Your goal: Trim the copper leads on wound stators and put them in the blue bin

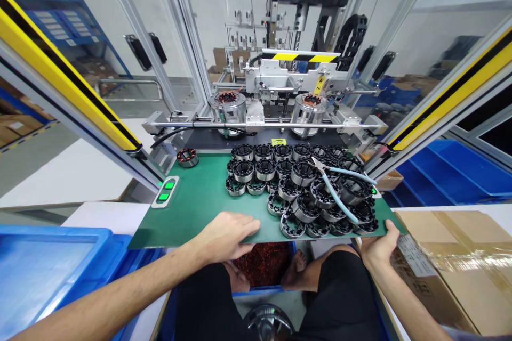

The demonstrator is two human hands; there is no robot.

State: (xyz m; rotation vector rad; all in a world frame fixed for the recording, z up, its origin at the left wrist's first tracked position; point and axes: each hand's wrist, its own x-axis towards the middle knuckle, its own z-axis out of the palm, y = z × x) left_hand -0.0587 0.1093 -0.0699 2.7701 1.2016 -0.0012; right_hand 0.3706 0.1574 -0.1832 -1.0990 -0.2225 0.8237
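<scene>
My left hand point(228, 235) rests on the front edge of the green mat point(200, 210), fingers loosely bent and pointing right, with nothing visible in it. At the mat's front right corner, my right hand point(380, 245) has its thumb on top and its fingers hidden below the edge. Several black and silver stator rings point(293, 224) are piled between and beyond my hands. Blue-handled pliers point(334, 192) lie open on the pile. One ring with copper windings point(188, 157) sits alone at the mat's back left.
Behind the mat stands a winding machine point(276, 80) with two copper-wound parts in silver holders. Yellow-edged posts point(72, 74) flank it. Blue trays point(52, 261) are at left, a cardboard box point(460, 256) at right. Under the mat is a blue bin point(294, 264) of copper-coloured scraps.
</scene>
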